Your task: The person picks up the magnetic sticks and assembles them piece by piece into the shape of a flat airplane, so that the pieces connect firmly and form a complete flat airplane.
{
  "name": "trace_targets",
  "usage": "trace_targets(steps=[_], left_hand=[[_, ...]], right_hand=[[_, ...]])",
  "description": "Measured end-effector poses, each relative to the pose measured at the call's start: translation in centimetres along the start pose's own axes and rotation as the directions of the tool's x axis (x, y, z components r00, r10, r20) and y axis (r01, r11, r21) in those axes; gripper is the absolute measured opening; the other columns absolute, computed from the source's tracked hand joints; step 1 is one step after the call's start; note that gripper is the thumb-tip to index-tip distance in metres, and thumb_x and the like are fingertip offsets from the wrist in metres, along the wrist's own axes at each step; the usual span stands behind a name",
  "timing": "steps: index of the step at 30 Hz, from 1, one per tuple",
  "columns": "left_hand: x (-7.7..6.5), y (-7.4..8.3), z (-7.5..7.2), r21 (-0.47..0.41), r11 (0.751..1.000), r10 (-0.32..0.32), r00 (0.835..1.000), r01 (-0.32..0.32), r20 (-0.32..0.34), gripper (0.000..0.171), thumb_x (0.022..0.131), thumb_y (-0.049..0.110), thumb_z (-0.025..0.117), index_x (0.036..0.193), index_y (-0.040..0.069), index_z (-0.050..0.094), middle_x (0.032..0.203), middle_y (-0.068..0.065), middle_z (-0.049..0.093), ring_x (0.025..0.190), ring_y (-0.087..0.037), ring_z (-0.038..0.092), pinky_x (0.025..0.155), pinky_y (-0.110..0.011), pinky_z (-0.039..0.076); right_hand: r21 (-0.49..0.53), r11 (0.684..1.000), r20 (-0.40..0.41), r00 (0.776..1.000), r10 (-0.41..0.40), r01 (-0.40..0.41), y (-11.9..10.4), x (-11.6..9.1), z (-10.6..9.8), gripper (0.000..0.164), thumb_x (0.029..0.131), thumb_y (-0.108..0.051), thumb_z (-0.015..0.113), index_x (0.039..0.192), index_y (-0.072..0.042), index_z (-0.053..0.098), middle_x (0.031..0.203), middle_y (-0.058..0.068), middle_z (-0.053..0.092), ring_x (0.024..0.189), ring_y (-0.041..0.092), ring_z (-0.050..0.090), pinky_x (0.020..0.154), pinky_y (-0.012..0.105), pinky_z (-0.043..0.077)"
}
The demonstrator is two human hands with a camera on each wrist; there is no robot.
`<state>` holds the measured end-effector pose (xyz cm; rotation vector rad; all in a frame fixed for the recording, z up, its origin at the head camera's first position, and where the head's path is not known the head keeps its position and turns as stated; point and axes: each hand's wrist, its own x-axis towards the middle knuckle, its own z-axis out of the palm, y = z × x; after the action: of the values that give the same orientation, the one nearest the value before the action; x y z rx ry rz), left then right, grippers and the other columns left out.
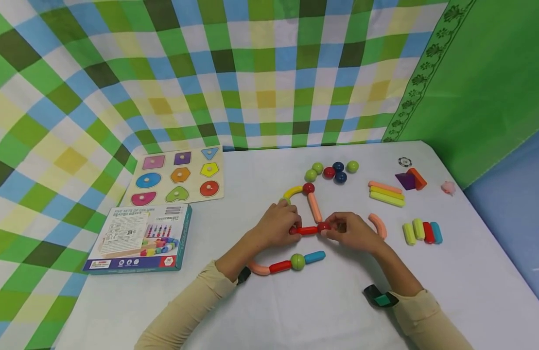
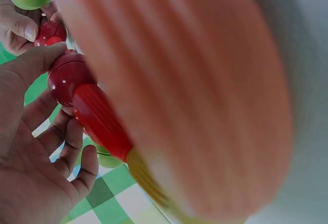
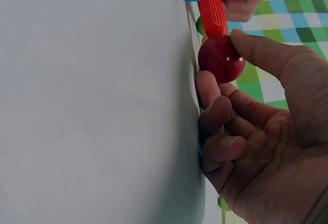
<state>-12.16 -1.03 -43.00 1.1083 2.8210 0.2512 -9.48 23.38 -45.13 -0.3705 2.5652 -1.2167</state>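
Note:
Pinched between the thumb and fingers of my right hand (image 1: 352, 231) is a red ball (image 3: 221, 59). My left hand (image 1: 275, 224) grips another red ball (image 2: 69, 83) with its thumb and a finger. A red ridged stick (image 1: 307, 230) spans the gap between the two balls. From the right-hand ball a salmon stick (image 1: 315, 208) runs up to a further red ball (image 1: 308, 188). A curved yellow piece (image 1: 292, 192) arches from there to a green ball (image 1: 286, 201), partly hidden behind my left hand.
Nearer me lies a second chain: a salmon curve (image 1: 259, 269), red stick (image 1: 280, 267), green ball (image 1: 297, 262) and blue stick (image 1: 315, 256). Loose balls (image 1: 329, 172) lie behind; sticks (image 1: 386, 194) and a salmon curve (image 1: 377, 225) lie right. A shape puzzle (image 1: 195, 187) and box (image 1: 140, 238) stand left.

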Motion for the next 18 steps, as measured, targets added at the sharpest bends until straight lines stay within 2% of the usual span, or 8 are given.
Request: trace_targets(steps=[4,8,11,18], left_hand=[[0.0,0.0,-0.1,-0.009,1.000,-0.011,1.000,0.011,0.007,0.021,0.080,0.039,0.073,0.092,0.022,0.069,0.086,0.008,0.051,0.091,-0.011,0.039,0.075,-0.028,0.037],[0.0,-0.1,-0.2,-0.004,1.000,-0.016,1.000,0.016,0.017,0.022,0.080,0.040,0.072,0.094,0.023,0.070,0.087,0.008,0.051,0.092,-0.011,0.038,0.076,-0.028,0.037],[0.0,-0.1,-0.2,0.000,1.000,-0.016,1.000,0.016,0.022,0.023,0.080,0.041,0.072,0.094,0.023,0.070,0.087,0.009,0.052,0.091,-0.011,0.038,0.076,-0.028,0.037],[-0.1,0.0,-0.3,0.006,1.000,0.003,1.000,-0.003,0.019,0.022,0.082,0.040,0.071,0.095,0.023,0.071,0.088,0.008,0.052,0.090,-0.012,0.038,0.073,-0.028,0.036]], right_hand=[[-0.009,1.000,-0.008,1.000,0.028,-0.028,-0.3,0.3,0.0,0.031,0.084,-0.039,0.071,0.101,-0.013,0.067,0.075,0.002,0.057,0.069,0.019,0.052,0.056,0.026,0.041],[-0.034,0.996,-0.068,0.994,0.085,-0.087,-0.5,1.4,-0.2,0.028,0.088,-0.040,0.066,0.098,-0.014,0.067,0.076,0.003,0.059,0.070,0.020,0.052,0.058,0.029,0.043],[-0.090,0.988,-0.109,0.987,0.118,-0.128,-0.7,2.8,-0.2,0.029,0.089,-0.039,0.064,0.093,-0.011,0.066,0.075,0.003,0.058,0.069,0.019,0.051,0.057,0.029,0.041],[-0.204,0.938,-0.111,0.959,0.260,-0.278,-2.2,4.9,0.3,0.035,0.084,-0.045,0.066,0.077,-0.011,0.064,0.064,0.003,0.057,0.060,0.018,0.051,0.050,0.028,0.037]])
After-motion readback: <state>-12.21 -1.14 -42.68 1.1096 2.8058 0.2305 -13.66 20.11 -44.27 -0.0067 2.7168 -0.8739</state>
